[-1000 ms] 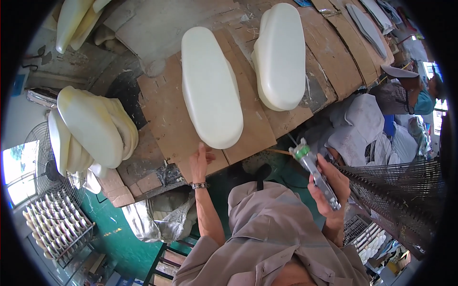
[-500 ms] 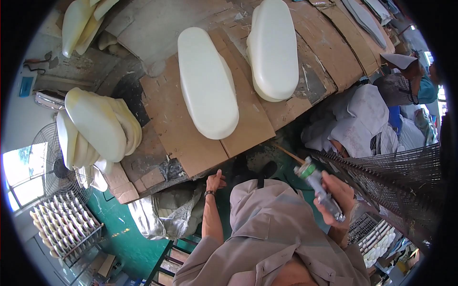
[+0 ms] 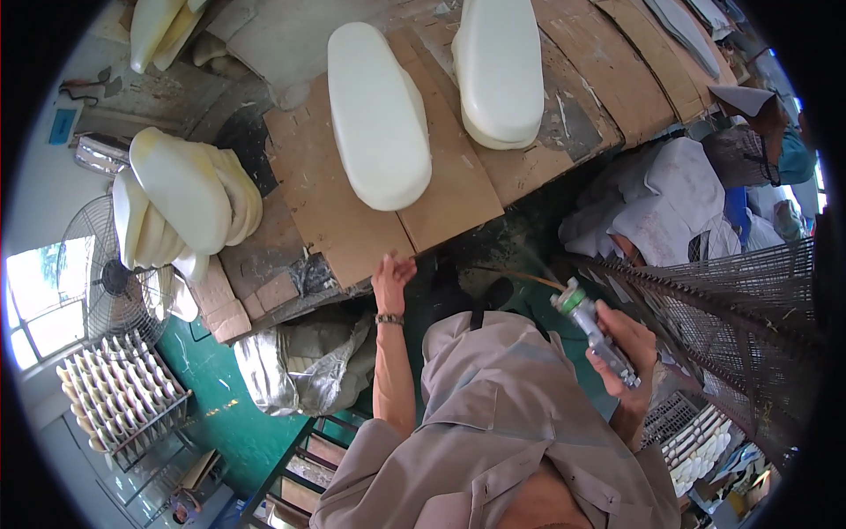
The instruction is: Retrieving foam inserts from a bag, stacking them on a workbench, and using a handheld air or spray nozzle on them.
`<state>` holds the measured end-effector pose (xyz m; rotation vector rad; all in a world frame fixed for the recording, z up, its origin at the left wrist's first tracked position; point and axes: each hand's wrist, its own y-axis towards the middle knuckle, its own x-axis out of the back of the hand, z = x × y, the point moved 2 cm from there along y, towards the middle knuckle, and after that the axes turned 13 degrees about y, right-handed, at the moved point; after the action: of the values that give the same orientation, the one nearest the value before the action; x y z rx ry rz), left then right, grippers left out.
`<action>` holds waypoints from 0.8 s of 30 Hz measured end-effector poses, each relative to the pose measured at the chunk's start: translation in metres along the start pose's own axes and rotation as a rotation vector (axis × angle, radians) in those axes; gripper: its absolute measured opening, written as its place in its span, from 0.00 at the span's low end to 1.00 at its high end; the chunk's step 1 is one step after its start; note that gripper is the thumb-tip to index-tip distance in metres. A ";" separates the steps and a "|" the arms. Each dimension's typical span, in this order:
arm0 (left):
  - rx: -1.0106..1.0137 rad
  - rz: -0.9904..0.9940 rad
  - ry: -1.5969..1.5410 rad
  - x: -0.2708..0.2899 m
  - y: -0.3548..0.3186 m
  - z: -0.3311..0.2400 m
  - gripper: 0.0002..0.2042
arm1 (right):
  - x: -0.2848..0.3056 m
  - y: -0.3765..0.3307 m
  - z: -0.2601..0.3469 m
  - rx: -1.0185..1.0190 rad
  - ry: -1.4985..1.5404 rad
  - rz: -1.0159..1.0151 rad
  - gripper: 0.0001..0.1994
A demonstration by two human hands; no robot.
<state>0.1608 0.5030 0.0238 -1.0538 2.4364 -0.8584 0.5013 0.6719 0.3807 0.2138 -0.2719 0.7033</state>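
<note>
My right hand (image 3: 627, 346) is wrapped around a silver hand tool (image 3: 595, 331) with a green collar. A thin brown line, like a hose, runs from its green end toward the workbench; the tool's exact kind is unclear. My left hand (image 3: 393, 271) holds nothing, fingers loosely apart, at the front edge of the cardboard sheet (image 3: 352, 242). Just beyond it, a long cream-white foam pad (image 3: 379, 123) lies on the cardboard, rounded end toward me. To its right lies a stack of similar foam pads (image 3: 500, 79).
Yellowed foam pads (image 3: 181, 194) lean at the bench's left, near a standing fan (image 3: 115, 278). A rack of pale pieces (image 3: 119, 388) and a silvery sack (image 3: 304, 370) stand below. At right are white cloth-like bundles (image 3: 652, 194) and dark mesh (image 3: 731, 300).
My left hand has risen to the bench's front edge. The pads and bench sit higher in the picture. The brown line now curves differently; the tool stays in my right hand.
</note>
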 end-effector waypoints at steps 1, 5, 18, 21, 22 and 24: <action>-0.055 0.002 -0.139 -0.010 0.004 -0.014 0.23 | 0.004 -0.005 -0.002 -0.005 0.074 0.087 0.28; -0.183 0.050 -0.453 -0.037 0.026 -0.054 0.22 | 0.006 -0.019 0.008 -0.115 0.041 -0.040 0.27; -0.320 0.018 -0.594 -0.068 0.062 -0.111 0.16 | 0.027 -0.014 0.016 -0.032 -0.015 -0.106 0.28; -0.419 -0.005 -0.555 -0.076 0.061 -0.121 0.24 | 0.020 -0.001 0.017 -0.034 -0.025 -0.095 0.27; -0.432 0.008 -0.561 -0.075 0.062 -0.126 0.24 | 0.017 0.006 0.016 -0.018 -0.031 -0.104 0.27; -0.515 0.044 -0.549 -0.076 0.060 -0.133 0.27 | 0.010 0.017 0.014 0.027 -0.065 -0.160 0.26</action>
<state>0.1093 0.6441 0.0908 -1.1970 2.2140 0.1005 0.4952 0.6865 0.3990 0.2810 -0.3036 0.5420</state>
